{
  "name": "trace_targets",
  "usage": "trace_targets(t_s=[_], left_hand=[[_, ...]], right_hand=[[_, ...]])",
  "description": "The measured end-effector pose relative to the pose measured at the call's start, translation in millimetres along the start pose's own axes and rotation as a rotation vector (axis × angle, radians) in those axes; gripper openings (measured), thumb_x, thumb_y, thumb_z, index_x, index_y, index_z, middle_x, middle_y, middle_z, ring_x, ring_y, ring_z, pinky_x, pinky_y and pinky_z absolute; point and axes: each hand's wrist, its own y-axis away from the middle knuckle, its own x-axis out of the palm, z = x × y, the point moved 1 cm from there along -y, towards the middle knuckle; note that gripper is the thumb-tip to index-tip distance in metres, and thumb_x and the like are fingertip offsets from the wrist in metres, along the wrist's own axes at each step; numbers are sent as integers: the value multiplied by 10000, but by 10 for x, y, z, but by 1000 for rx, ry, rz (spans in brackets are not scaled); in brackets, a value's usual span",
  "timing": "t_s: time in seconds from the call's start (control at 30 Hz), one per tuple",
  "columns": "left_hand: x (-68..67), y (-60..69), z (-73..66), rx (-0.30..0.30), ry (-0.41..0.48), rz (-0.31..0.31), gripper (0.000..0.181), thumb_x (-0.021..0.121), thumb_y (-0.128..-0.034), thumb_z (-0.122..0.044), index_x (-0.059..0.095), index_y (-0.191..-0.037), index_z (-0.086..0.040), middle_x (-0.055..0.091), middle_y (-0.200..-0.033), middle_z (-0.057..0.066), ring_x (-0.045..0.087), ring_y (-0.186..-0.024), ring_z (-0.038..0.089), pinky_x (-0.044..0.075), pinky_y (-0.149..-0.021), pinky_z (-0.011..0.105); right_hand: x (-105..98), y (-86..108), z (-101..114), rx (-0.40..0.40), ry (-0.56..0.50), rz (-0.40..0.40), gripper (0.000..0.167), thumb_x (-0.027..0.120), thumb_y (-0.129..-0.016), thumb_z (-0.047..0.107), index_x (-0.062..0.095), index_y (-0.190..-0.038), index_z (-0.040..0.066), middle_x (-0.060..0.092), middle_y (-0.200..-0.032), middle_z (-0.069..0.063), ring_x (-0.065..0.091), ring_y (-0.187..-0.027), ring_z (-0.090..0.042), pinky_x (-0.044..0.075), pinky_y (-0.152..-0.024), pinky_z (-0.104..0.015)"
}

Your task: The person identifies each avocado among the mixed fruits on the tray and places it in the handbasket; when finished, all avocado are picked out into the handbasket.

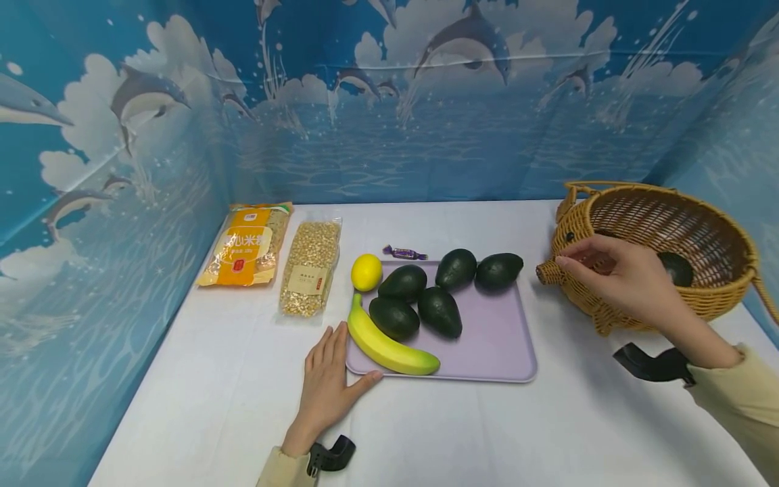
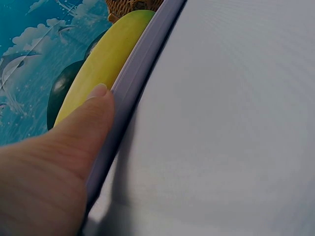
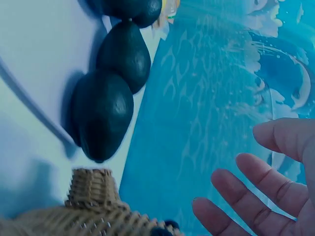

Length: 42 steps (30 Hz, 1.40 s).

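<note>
Left hand, grip released, brackets the near-left corner of the tray; right hand, likewise released, hovers by the left rim of the basket. Five avocados crowd the tray's far side, leaving room near right.

A white surface before blue, sea-printed cloth.
We see the cloth rising at the left, far and right sides, with grey dolphins and pale clouds above rippled water. The light looks even to us, leaving soft shadows toward the near right.
</note>
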Motion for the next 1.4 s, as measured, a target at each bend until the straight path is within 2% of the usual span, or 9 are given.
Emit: trace_targets(t_s=[0.2,0.33,0.43,0.57,0.63,0.87,1.1,1.4], left_hand=[[3,4,-3,12,-3,-18,1035,565,-811,-675,176,-1506,-15,203,-1548,130,104,-1412,295,91,-1100,476],[7,7,-1,17,-1,-25,1034,583,-811,-658,178,-1504,-7,207,-1546,136,105,-1412,296,91,-1099,471],[8,9,2,12,1,-23,1036,584,-809,-659,174,-1505,-11,205,-1546,138,104,-1412,296,91,-1098,472],[6,8,4,7,-5,-19,1042,569,-809,-674,165,-1508,-17,197,-1549,137,98,-1413,296,89,-1098,475],[3,7,6,9,-5,-21,1042,570,-809,-673,163,-1509,-17,195,-1549,135,97,-1413,295,88,-1098,475],[-3,6,1,10,-2,-19,1042,574,-808,-670,169,-1506,-11,199,-1548,135,101,-1413,295,90,-1098,476],[-3,4,-1,13,-5,-18,1041,573,-809,-670,171,-1505,-9,199,-1547,139,105,-1412,299,92,-1098,478],[13,5,9,18,-10,-22,1042,560,-808,-683,166,-1509,-20,199,-1549,129,105,-1412,296,96,-1097,477]], right_hand=[[161,-77,65,-16,-18,71,185,704,-868,304,698,-1011,187,669,-886,12,577,-736,-122,432,-587,-236],[244,-156,85,-48,5,121,251,682,-880,341,693,-1050,155,678,-932,-15,594,-767,-170,452,-595,-303],[307,-224,85,-72,6,161,305,666,-892,347,681,-1084,111,671,-993,-65,607,-835,-221,470,-651,-367],[404,-308,89,-28,-18,223,385,655,-887,405,672,-1112,93,642,-1097,-108,582,-970,-285,472,-751,-463],[456,-349,89,-18,-16,245,402,655,-882,421,673,-1118,96,634,-1126,-111,564,-1015,-301,470,-777,-475],[620,-472,26,-98,45,297,444,677,-866,418,667,-1137,67,615,-1169,-162,517,-1112,-368,429,-855,-521],[760,-571,-40,-158,111,337,481,780,-785,316,664,-1162,40,603,-1182,-205,496,-1111,-412,377,-918,-554],[860,-645,-105,-84,137,445,626,812,-740,333,601,-1268,71,510,-1293,-233,424,-1166,-447,341,-910,-616]])
